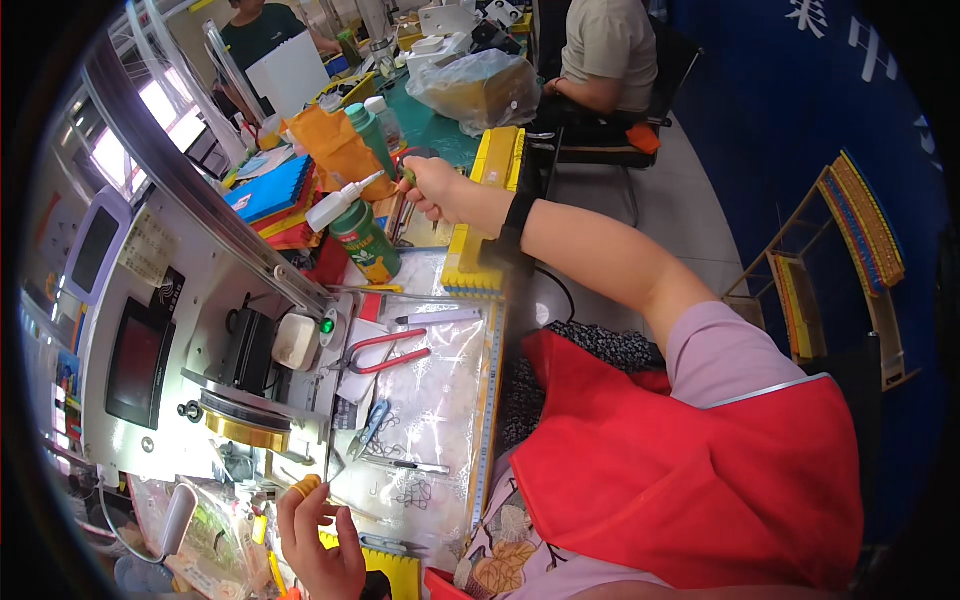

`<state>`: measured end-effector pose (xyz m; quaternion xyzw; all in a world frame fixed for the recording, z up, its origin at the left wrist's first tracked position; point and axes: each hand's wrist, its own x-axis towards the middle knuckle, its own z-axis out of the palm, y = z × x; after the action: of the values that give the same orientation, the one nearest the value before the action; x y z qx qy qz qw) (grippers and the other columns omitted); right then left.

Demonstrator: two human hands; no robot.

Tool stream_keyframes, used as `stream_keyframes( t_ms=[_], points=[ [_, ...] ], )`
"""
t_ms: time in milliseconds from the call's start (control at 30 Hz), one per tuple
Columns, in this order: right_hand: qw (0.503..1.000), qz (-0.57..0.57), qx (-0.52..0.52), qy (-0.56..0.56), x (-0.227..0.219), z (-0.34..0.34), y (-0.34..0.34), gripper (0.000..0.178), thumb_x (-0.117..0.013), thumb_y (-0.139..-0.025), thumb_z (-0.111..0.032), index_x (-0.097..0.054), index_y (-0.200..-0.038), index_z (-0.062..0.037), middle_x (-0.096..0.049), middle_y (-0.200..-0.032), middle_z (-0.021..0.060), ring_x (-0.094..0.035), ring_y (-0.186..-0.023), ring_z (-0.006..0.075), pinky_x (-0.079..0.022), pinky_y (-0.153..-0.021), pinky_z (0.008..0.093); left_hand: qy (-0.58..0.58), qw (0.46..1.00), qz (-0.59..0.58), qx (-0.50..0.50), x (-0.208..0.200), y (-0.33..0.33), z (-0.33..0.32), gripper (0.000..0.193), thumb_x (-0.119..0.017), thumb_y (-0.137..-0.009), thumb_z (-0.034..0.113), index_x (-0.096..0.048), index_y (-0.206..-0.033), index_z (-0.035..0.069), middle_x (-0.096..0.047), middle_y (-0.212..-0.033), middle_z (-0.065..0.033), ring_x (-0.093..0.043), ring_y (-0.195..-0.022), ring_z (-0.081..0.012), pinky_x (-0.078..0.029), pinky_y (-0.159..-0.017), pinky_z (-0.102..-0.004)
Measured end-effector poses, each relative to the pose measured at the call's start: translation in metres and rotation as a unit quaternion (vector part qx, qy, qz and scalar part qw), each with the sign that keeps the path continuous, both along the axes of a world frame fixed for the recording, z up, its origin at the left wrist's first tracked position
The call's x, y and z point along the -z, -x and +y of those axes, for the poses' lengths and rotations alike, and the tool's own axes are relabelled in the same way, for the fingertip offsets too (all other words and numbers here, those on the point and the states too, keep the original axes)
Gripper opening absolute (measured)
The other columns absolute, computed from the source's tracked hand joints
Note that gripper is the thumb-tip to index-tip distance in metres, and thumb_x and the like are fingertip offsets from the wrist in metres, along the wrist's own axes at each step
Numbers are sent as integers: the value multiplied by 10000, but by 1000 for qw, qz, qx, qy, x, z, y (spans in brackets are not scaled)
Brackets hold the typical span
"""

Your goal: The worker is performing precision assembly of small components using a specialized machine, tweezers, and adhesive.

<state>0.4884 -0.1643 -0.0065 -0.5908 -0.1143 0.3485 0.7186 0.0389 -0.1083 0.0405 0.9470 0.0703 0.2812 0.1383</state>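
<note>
My right hand (437, 190) is stretched out over the far end of the bench. Its fingers are closed round a small thing with a greenish part, mostly hidden by them. Close by are a white nozzle bottle (335, 207) and a green jar (366, 243). My left hand (320, 545), with yellow covering on a fingertip, is curled at the lower edge beside the lit machine. Something thin and dark shows at its fingertips, too fine to name. On the clear mat between lie red-handled pliers (388, 350), blue snips (372, 425), tweezers (405, 464) and thin dark wire pieces (415, 491).
The white machine (165, 400) with a brass-coloured drum (245, 428) borders the mat. A yellow ridged tray (478, 240) stands by the bench edge. Beyond are an orange bag (335, 145), blue folders (270, 190), a plastic-wrapped bundle (480, 88) and a seated person (610, 50).
</note>
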Motion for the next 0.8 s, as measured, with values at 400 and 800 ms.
stream_keyframes(
  t_ms=[400,800],
  points=[
    [999,-21,-27,35,-1,5,-2,388,-358,-986,-443,-501,-834,-116,-382,-608,-35,-291,-452,84,-245,-409,268,3,1000,-1,1,0,-3,-1,312,-663,-790,-84,-636,-1092,-10,-631,-1027,-170,-582,-673,-228,-485,-625,-322],
    [999,-8,-26,28,1,9,-6,394,-352,-981,-469,-491,-833,-132,-380,-622,-36,-301,-465,89,-251,-414,264,-6,1000,0,4,1,-2,4,309,-666,-796,-73,-633,-1096,-7,-628,-1037,-170,-578,-670,-226,-482,-628,-324]
  ],
)
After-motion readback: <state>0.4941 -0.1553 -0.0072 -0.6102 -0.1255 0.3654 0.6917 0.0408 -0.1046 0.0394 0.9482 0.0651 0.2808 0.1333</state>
